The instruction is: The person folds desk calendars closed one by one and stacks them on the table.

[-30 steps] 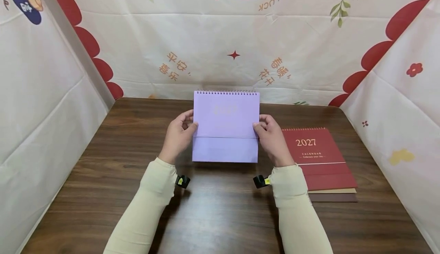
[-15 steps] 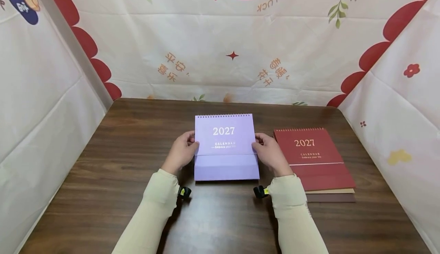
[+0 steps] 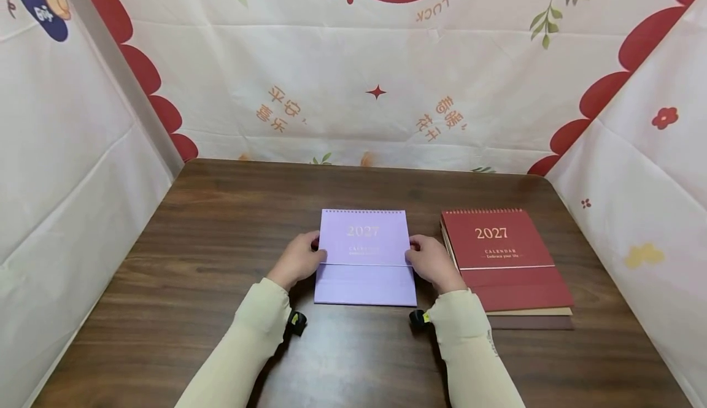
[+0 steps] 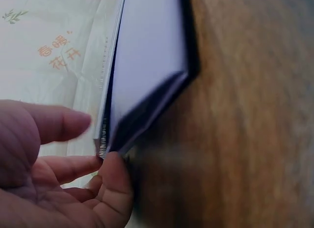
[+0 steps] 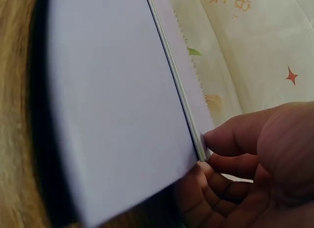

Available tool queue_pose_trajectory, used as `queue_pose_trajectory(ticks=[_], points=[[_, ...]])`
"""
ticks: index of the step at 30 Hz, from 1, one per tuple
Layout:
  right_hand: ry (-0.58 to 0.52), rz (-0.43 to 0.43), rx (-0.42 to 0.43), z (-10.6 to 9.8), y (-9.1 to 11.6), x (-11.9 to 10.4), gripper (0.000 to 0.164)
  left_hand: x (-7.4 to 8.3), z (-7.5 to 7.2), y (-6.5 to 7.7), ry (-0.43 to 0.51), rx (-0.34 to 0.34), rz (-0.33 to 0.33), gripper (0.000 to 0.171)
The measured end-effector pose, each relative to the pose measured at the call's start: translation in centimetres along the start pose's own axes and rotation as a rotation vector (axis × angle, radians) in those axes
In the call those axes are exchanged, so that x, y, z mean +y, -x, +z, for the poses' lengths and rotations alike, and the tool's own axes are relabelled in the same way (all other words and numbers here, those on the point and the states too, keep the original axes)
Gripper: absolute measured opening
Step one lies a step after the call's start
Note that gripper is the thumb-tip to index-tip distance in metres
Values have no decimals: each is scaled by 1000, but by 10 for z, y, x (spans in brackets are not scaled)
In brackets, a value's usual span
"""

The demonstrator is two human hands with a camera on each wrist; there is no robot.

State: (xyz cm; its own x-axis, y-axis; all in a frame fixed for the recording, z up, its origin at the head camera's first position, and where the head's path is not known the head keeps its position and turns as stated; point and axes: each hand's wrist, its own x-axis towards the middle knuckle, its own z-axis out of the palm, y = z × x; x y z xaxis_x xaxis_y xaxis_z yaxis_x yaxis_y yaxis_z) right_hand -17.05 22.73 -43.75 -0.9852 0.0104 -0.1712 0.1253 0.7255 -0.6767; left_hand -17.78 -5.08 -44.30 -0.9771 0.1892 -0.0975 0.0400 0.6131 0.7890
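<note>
A lilac spiral-bound desk calendar (image 3: pixel 361 282), printed 2027, is in the middle of the table, coils toward the back. My left hand (image 3: pixel 299 259) holds its left edge; in the left wrist view, fingertips (image 4: pixel 117 164) meet the lower corner while the thumb (image 4: pixel 68 124) stands slightly off the cover. On the opposite edge my right hand (image 3: pixel 435 262) pinches the calendar, thumb (image 5: pixel 228 135) on the front and fingers curled behind. The wrist views show a gap between its pages and its folded stand. Whether its whole base touches the table cannot be told.
To the right, close to my right hand, lies a red 2027 calendar (image 3: pixel 516 288) on top of tan and dark brown ones (image 3: pixel 530 322). The dark wood table (image 3: pixel 166 297) is walled by printed white cloth (image 3: pixel 331 52) at the back and both sides.
Both hands have lowered the lilac calendar from a raised, steeper position and brought it nearer to me, leaning it back flatter. The red calendar stack has stayed put.
</note>
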Motion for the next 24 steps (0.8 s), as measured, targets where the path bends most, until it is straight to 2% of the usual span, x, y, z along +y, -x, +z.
queue_pose_trajectory(ticks=[4, 8, 10, 13, 17, 19, 24], points=[[-12, 26, 24, 1, 1, 0, 36, 0, -1, 3, 30, -13, -12, 48], [21, 0, 5, -1, 2, -2, 52, 0, -2, 5, -13, 10, -17, 56], [57, -29, -1, -3, 2, -5, 61, 2, -3, 6, -52, 36, -14, 57], [116, -96, 4, -6, -1, -9, 66, 10, -5, 8, -95, 76, 9, 56], [208, -184, 8, -2, -5, -14, 70, 21, -1, 6, -145, 96, 79, 57], [257, -201, 0, 4, -6, -16, 73, 23, 6, 4, -189, 75, 116, 59], [340, -224, -28, 14, -10, -19, 79, 27, 19, -4, -318, -30, 167, 71]])
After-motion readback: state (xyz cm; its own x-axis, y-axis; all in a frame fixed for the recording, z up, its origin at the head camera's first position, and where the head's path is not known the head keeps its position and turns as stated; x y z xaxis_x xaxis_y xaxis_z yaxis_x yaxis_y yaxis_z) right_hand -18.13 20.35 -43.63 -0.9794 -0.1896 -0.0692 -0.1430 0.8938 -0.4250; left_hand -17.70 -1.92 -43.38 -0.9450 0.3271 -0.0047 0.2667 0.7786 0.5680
